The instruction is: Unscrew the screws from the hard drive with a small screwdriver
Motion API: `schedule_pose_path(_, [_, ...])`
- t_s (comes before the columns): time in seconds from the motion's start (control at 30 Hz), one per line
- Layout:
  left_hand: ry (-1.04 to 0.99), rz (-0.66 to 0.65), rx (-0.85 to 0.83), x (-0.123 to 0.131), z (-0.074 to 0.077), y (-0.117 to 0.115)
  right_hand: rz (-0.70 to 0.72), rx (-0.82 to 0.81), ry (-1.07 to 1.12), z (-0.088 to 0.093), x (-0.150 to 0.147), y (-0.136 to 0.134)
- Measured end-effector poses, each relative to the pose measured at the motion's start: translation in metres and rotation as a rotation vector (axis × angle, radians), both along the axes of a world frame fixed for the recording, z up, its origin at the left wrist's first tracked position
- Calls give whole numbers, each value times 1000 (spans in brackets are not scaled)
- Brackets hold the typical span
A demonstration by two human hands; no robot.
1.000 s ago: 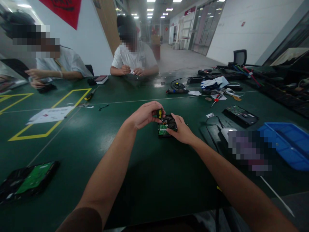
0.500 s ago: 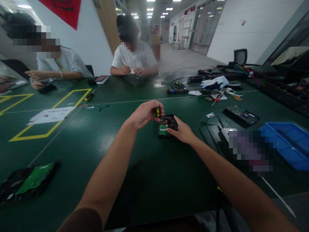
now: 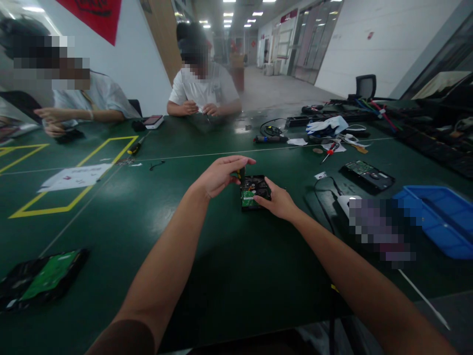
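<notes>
In the middle of the table lies a hard drive (image 3: 248, 199), its green circuit board facing up. My right hand (image 3: 280, 201) grips its right side, thumb on the top face and fingers over the far edge. My left hand (image 3: 220, 178) is closed around a black-and-yellow screwdriver (image 3: 241, 173), which stands upright over the drive's far left corner. The fingers partly cover the handle, and I cannot make out the tip. The left index finger reaches out over the handle's top.
Other hard drives lie at the near left (image 3: 48, 276) and right (image 3: 367, 176). A blue tray (image 3: 436, 222) stands at the right. Farther back are a red screwdriver (image 3: 330, 152), gloves (image 3: 327, 125) and a cable (image 3: 271, 129). Two people sit across the table.
My left fingers have shifted on the screwdriver, the index finger now stretched across its top and hiding more of the handle. My right hand and the hard drive stay put.
</notes>
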State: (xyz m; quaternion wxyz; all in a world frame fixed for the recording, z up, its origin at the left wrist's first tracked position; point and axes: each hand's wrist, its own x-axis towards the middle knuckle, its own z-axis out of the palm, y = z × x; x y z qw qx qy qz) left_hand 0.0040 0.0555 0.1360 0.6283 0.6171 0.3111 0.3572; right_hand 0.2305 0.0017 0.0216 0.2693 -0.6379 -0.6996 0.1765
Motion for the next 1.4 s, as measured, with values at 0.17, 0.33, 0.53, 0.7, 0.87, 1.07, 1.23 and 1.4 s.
schedule_pose_path(0.17, [-20, -64, -32, 1, 2, -1, 15, 7, -4, 0, 1, 0])
schedule_pose_path(0.33, [-80, -96, -116, 2, 2, -1, 29, 42, 1, -2, 1, 0])
schedule_pose_path(0.53, [-96, -66, -167, 3, 1, 0, 40, 37, 15, -1, 2, 0])
schedule_pose_path(0.7, [-39, -56, -122, 0, 3, 1, 30, 35, 18, -2, 2, 1])
schedule_pose_path(0.87, [-30, -51, -142, -2, 5, 1, 28, 22, 33, -1, 2, 0])
schedule_pose_path(1.07, [-100, -64, -207, 0, 3, 1, 22, 24, 25, -1, 2, 0])
schedule_pose_path(1.23, [-97, -108, -166, 2, 2, 1, 22, 33, 21, -3, 2, 1])
schedule_pose_path(1.4, [-47, -56, -131, -1, 4, 1, 18, 47, 27, -3, 1, 0])
